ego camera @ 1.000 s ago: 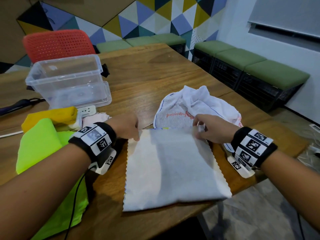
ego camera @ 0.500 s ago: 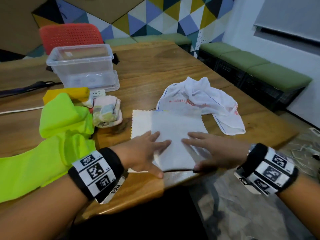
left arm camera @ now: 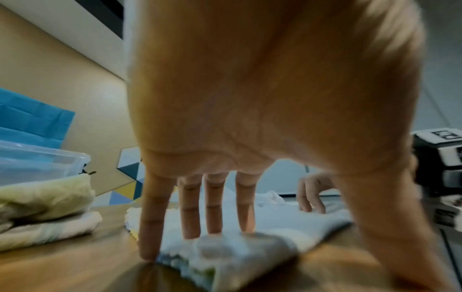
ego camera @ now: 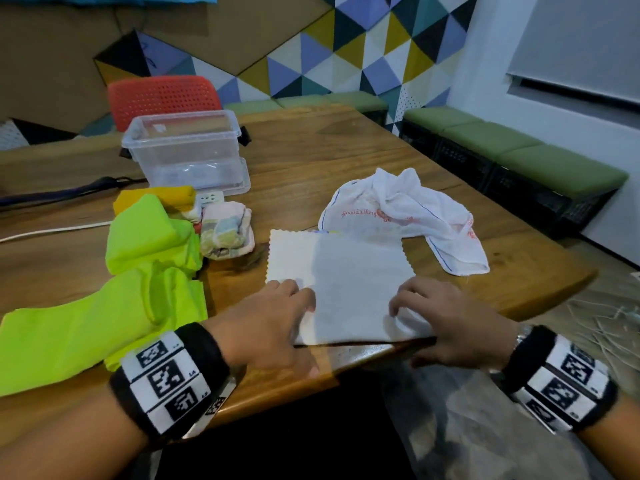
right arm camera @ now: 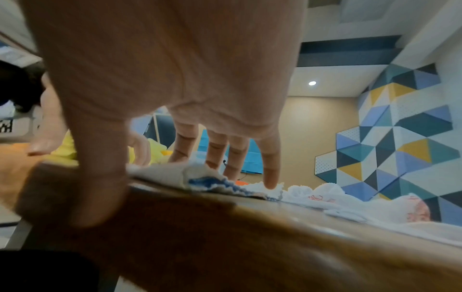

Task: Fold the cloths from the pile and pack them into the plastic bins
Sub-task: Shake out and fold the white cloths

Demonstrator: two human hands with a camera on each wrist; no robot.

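Pressing down on a pale, zigzag-edged cloth (ego camera: 341, 289) at the near edge of the wooden worktop (ego camera: 311, 161), a person works with both hands. The left hand (ego camera: 266, 327) lies flat on the cloth's near left corner, fingers straight and holding nothing. The right hand (ego camera: 446, 323) sits on the near right corner, fingers arched with tips on the fabric; the cloth looks bunched beneath them, though blur in the wrist view leaves it unclear whether the thumb pinches it. A crumpled white cloth (ego camera: 405, 216) with red lettering lies just behind. To the left sit a bright green cloth (ego camera: 104, 306), a yellow cloth (ego camera: 166, 197) and a small pastel bundle (ego camera: 227, 233). A clear plastic bin (ego camera: 187, 150) stands farther back, before a red chair (ego camera: 162, 95).
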